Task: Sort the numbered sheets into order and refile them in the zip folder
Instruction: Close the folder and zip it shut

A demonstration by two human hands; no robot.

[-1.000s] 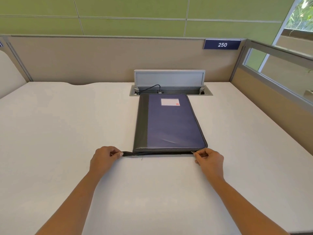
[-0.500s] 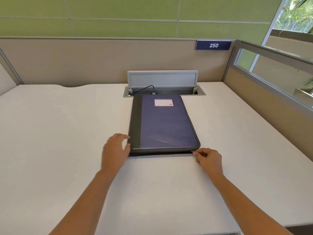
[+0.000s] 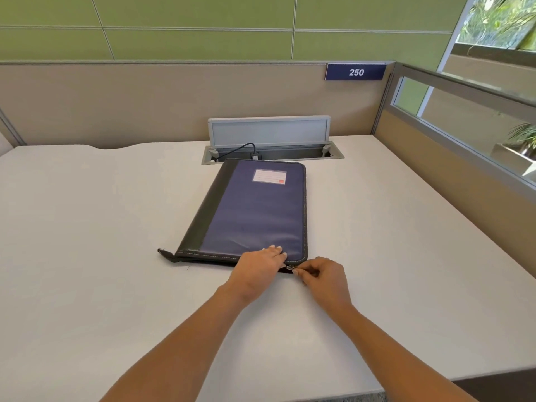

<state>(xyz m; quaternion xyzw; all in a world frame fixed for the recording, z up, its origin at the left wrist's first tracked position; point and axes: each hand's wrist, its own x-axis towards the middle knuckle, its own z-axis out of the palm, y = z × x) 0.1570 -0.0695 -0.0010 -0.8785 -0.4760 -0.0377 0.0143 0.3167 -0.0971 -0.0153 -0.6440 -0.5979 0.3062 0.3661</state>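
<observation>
Reaching up from the bottom edge of the frame, two bare forearms meet just right of centre on a pale desk (image 3: pixel 87 227). The left hand (image 3: pixel 258 265) lies with its fingers nearly straight, flat on the near right part of a zip folder (image 3: pixel 255 210), gripping nothing. Just beside it, the right hand (image 3: pixel 324 278) is curled, with thumb and forefinger pinching the small metal zipper pull (image 3: pixel 290 267) at the folder's near right corner.

The folder lies closed and flat on the desk in the middle of the frame, its long side running away from the person and slanted a little to the right. Its cover is dark blue with a black band down the left side, and a white label (image 3: pixel 269 177) sits near the far edge. At the near left corner a short black zip tail (image 3: pixel 165 253) sticks out onto the desk.

Just behind the folder's far edge is a cable well (image 3: pixel 330 154) sunk into the desk, with its grey lid (image 3: pixel 269 132) standing up and a black cable (image 3: pixel 240 147) dropping into it. Beyond that runs a beige partition (image 3: pixel 145 103) carrying a blue sign (image 3: pixel 356 72) reading 250 toward the upper right. A green wall (image 3: pixel 203 24) fills the top of the frame, and a glass panel (image 3: pixel 464 111) lines the right side below a window (image 3: pixel 499 18) with foliage outside.
</observation>
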